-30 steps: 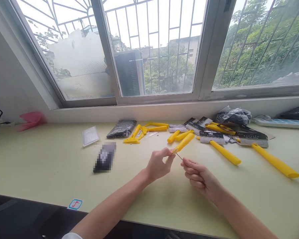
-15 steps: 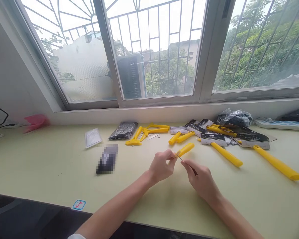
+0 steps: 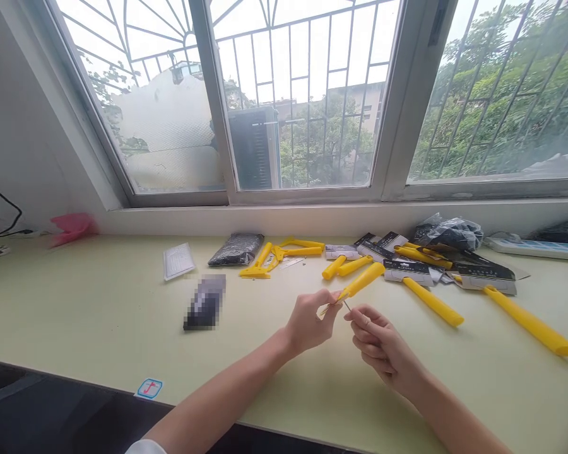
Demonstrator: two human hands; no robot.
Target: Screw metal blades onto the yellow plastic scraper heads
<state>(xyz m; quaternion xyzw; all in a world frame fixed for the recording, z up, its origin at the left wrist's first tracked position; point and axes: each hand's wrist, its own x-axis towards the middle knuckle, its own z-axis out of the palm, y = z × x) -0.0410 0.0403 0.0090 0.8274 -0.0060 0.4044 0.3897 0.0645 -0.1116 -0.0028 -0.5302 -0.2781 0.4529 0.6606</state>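
Bare forearms, white sleeve [image 3: 144, 447] edge

A single head-worn camera looks forward and down from the near edge of the tabletop [image 3: 99, 328], close above it, facing the window [image 3: 303, 101] at the far side.

Left of the long yellow plastic scraper handle [image 3: 362, 280], a dark rectangular object [image 3: 205, 302] on the pale green tabletop [image 3: 99, 315] is pixelated beyond telling; the handle's head end is hidden within the left hand [image 3: 310, 321]; a thin metal piece [image 3: 346, 305] by the right hand [image 3: 381, 347] is too small to identify; far left, a pink blurred object [image 3: 73, 227] defies naming; both forearms are cut by the bottom edge.
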